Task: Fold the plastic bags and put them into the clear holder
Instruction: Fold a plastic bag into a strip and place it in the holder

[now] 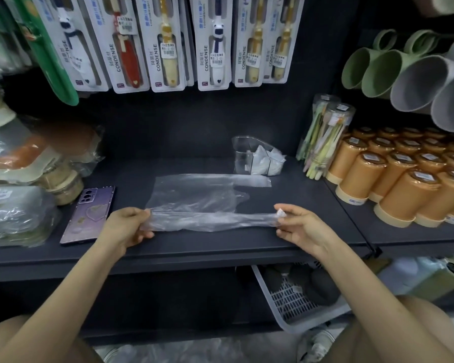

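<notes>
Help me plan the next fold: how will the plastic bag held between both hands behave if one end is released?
Probably floppy: the plastic bag bunches and wrinkles between the left hand and right hand. Likely very light, being thin and see-through. Creases may spring open; the strip looks puffy.

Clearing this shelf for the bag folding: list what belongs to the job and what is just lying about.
Job: stretched bag held by left hand and right hand; flat bag; clear holder; folded bags inside it.
Lying about: phone; orange cups; toothbrush packs; mugs.
</notes>
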